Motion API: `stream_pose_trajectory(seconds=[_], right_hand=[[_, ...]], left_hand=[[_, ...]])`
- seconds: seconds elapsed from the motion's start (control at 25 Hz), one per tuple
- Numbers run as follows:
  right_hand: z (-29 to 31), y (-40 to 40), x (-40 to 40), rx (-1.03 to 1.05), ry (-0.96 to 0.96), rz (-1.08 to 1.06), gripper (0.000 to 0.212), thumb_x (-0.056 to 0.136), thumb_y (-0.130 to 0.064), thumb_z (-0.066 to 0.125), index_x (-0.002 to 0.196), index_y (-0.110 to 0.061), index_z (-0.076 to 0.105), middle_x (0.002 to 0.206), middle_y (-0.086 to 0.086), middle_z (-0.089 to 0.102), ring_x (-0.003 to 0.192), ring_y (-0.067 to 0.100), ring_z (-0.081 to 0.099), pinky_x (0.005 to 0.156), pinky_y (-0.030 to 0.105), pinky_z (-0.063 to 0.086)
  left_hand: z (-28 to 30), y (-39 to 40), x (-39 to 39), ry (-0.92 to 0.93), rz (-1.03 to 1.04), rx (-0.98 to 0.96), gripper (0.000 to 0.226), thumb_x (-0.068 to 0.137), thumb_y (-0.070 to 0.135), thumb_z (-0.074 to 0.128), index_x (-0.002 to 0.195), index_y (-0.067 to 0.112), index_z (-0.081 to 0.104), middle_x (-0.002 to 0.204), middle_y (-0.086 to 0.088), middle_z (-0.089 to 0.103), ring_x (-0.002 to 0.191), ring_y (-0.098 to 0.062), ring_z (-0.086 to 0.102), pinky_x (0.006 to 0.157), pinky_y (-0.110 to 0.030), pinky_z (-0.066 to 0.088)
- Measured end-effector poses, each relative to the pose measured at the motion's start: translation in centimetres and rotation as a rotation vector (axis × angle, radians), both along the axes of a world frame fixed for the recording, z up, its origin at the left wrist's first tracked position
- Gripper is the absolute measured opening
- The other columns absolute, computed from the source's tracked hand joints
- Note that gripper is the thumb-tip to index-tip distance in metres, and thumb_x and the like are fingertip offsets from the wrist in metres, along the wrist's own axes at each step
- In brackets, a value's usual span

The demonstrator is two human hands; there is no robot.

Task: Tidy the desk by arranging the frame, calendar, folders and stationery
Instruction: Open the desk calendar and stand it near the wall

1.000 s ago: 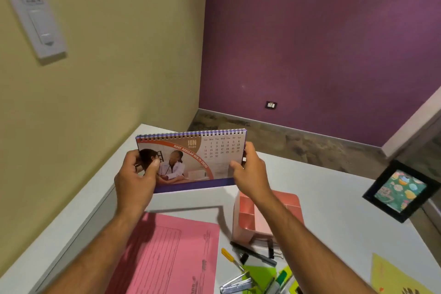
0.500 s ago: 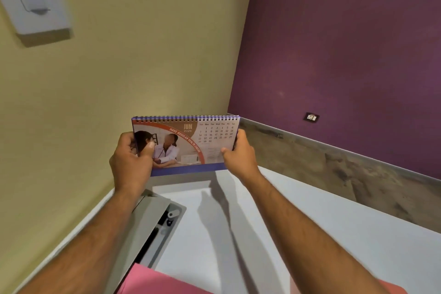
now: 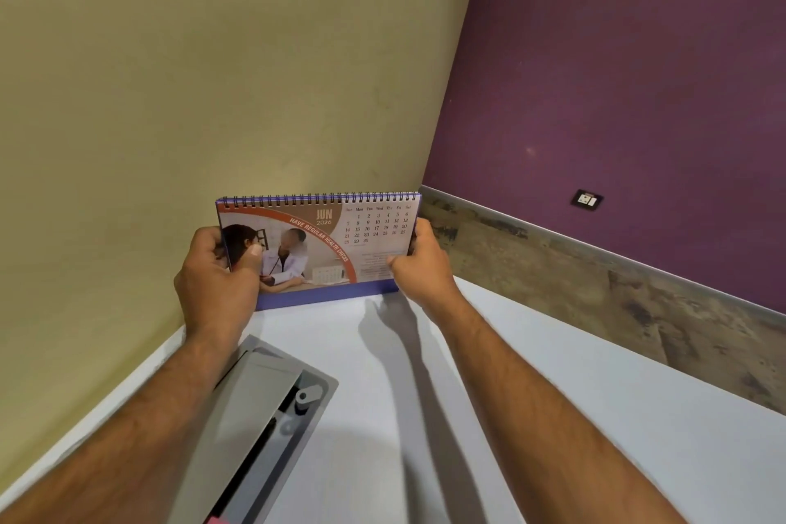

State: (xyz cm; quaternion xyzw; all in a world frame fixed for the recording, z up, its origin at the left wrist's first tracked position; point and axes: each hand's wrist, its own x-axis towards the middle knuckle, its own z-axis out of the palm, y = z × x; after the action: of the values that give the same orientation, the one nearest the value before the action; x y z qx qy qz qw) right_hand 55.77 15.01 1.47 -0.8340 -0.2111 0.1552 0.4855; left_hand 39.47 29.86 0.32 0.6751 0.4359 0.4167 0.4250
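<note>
So the spiral-bound desk calendar with the purple base (image 3: 323, 245) is standing upright at the far corner of the white desk (image 3: 553, 417), right where the yellowish wall meets the purple one. It's open to JUN 2026, date grid on the right side, a photo of two people on the left, and an orange curved band reading "HAVE REGULAR HEALTH CHECKS". Black wire coil runs along the top edge. Its face leans back a bit and points toward the camera. The purple bottom strip looks like it's at the desk surface, though I can't tell if it's actually touching down.
</note>
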Motion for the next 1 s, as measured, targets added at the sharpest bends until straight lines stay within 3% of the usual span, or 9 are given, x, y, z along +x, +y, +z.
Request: stream_pose_trajectory(seconds=[0.16,0.44,0.68,0.88,1.0], right_hand=[[-0.3,0.7,0.5,-0.031,-0.012,0.016,0.051,0.083,0.006,0.052,0.124,-0.022,0.043,0.128,0.001,0.060,0.117,0.025,0.056,0.089,0.043,0.058],[-1.0,-0.3,0.5,-0.104,0.042,-0.053,0.043,0.085,-0.004,0.063,0.118,-0.022,0.044,0.129,-0.001,0.059,0.117,0.018,0.056,0.093,0.032,0.054],[1.9,-3.0,-1.2,-0.115,-0.026,-0.100,0.056,0.085,-0.002,0.059,0.135,-0.018,0.040,0.142,0.004,0.051,0.126,0.021,0.051,0.098,0.032,0.046],[4.4,-7.4,-4.9,-0.222,-0.223,-0.090,0.058,0.092,-0.032,0.061,0.143,-0.025,0.035,0.150,0.000,0.043,0.136,0.022,0.043,0.108,0.040,0.040],[6.0,-11.0,-7.6,-0.332,-0.338,-0.052,0.066,0.094,-0.049,0.051,0.150,-0.027,0.025,0.159,-0.002,0.026,0.147,0.020,0.022,0.118,0.043,0.025]], left_hand=[[-0.5,0.6,0.0,-0.011,-0.009,0.006,0.026,0.088,0.019,0.070,0.112,0.015,0.059,0.103,0.003,0.065,0.091,-0.016,0.063,0.073,-0.021,0.045],[-1.1,1.9,-0.6,-0.013,-0.051,-0.064,0.028,0.083,0.027,0.075,0.107,0.020,0.062,0.103,0.000,0.070,0.097,-0.020,0.068,0.087,-0.035,0.054],[0.9,1.5,-2.5,0.029,-0.050,-0.056,0.041,0.082,0.035,0.076,0.113,0.015,0.060,0.112,-0.007,0.068,0.103,-0.024,0.064,0.091,-0.039,0.051],[4.2,-0.8,-5.0,0.156,-0.102,0.106,0.047,0.086,0.044,0.068,0.120,0.016,0.053,0.121,-0.007,0.065,0.112,-0.028,0.058,0.091,-0.044,0.048],[6.9,-3.8,-6.4,0.298,-0.214,0.272,0.044,0.087,0.048,0.063,0.120,0.020,0.053,0.117,-0.002,0.064,0.108,-0.028,0.057,0.084,-0.042,0.049]])
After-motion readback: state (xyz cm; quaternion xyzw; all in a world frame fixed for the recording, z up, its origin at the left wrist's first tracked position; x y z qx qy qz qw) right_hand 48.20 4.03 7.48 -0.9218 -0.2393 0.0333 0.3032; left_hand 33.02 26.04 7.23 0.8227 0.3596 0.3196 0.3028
